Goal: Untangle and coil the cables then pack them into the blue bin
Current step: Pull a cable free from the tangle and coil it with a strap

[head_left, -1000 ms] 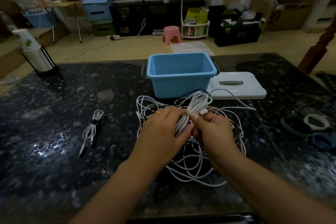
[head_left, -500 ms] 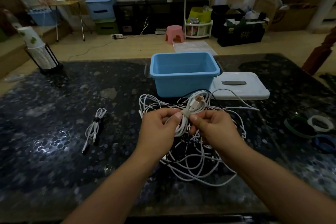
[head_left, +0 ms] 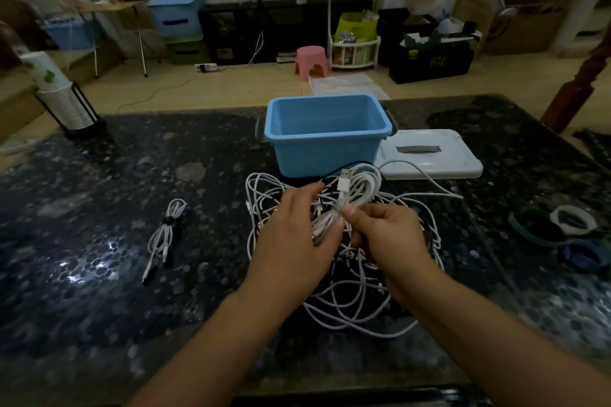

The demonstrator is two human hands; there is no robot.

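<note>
- A person's right hand [head_left: 385,235] pinches a coiled white cable [head_left: 358,188] between thumb and fingers [head_left: 348,211], the USB plug [head_left: 345,174] sticking up just above them.
- The left hand [head_left: 291,235], blurred, appears to have relaxed fingers resting against the coil's lower end; whether it grips is hard to tell.
- Beneath both hands a tangle of white cables [head_left: 347,294] lies on the dark speckled desk [head_left: 99,208].
- The blue bin [head_left: 325,155] stands open just beyond the fingers, its white lid [head_left: 429,158] beside it.
- A tied cable bundle [head_left: 163,236] lies well left of the left hand.
</note>
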